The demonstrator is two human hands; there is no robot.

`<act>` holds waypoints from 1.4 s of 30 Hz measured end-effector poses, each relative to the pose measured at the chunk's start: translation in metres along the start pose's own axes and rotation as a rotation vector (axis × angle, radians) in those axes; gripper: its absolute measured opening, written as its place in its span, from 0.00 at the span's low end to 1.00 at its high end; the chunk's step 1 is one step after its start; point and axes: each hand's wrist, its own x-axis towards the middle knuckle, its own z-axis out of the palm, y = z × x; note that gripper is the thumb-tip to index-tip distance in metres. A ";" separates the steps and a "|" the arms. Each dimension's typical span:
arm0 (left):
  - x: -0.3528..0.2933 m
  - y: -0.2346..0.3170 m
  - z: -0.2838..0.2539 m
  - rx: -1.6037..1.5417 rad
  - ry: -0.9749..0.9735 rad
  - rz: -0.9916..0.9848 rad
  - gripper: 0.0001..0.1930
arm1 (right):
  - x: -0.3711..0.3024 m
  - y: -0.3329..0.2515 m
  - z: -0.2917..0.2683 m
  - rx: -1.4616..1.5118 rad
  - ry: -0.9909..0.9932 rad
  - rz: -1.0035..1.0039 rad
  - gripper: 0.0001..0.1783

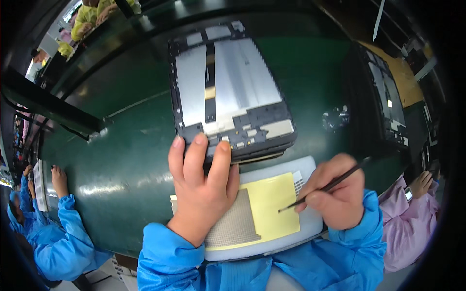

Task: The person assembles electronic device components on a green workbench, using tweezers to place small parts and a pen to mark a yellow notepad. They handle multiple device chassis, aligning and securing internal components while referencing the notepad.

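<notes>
While the left fingers [195, 157] rest half-spread on the panel stack [242, 77] just beyond them, grip unclear, the right fingers [318, 199] pinch a slim black tool [337, 181]; its tip could scratch the panels if swung carelessly.

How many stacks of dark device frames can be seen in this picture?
2: the center stack, touched by the left hand, and the right stack, toward the view's edge. More may be hidden.

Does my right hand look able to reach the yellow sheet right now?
Likely yes: your right hand is beside the yellow sheet, its thin dark tool pointing over an uncovered part, with nothing visibly between.
</notes>
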 end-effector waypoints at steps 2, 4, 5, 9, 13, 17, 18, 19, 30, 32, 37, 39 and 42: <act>-0.002 -0.001 0.000 -0.002 -0.003 -0.023 0.35 | 0.035 -0.012 0.010 -0.015 0.036 -0.178 0.10; 0.000 -0.003 -0.002 -0.016 -0.010 -0.042 0.35 | 0.073 -0.023 0.022 -0.049 0.049 -0.136 0.10; 0.000 -0.003 -0.002 -0.027 -0.009 -0.035 0.35 | 0.084 -0.024 0.022 -0.086 0.033 -0.089 0.09; 0.002 -0.003 -0.002 -0.053 -0.007 -0.030 0.34 | 0.101 -0.023 0.016 -0.239 -0.021 0.030 0.07; -0.001 -0.003 -0.001 -0.057 -0.022 -0.031 0.34 | 0.103 -0.026 0.017 -0.205 -0.054 0.082 0.07; 0.000 -0.003 -0.004 -0.056 -0.032 -0.031 0.34 | 0.103 -0.026 0.018 -0.167 -0.080 0.105 0.08; 0.000 -0.003 -0.004 -0.057 -0.036 -0.030 0.33 | 0.104 -0.027 0.018 -0.186 -0.087 0.118 0.08; 0.000 -0.003 -0.004 -0.055 -0.035 -0.031 0.34 | 0.105 -0.027 0.018 -0.202 -0.098 0.130 0.08; 0.001 -0.004 -0.004 -0.059 -0.039 -0.025 0.34 | 0.104 -0.026 0.014 -0.202 -0.128 0.094 0.10; 0.001 -0.003 -0.004 -0.048 -0.014 -0.051 0.31 | 0.104 -0.024 0.015 -0.157 -0.157 0.100 0.11; 0.002 -0.002 -0.003 -0.049 0.004 -0.060 0.30 | 0.100 -0.019 0.010 -0.324 -0.162 0.003 0.10; 0.002 -0.002 -0.003 -0.049 0.001 -0.062 0.29 | 0.097 -0.018 0.012 -0.308 -0.130 -0.006 0.08; 0.003 -0.002 -0.004 -0.055 -0.003 -0.061 0.29 | 0.096 -0.023 0.017 -0.262 -0.085 0.014 0.07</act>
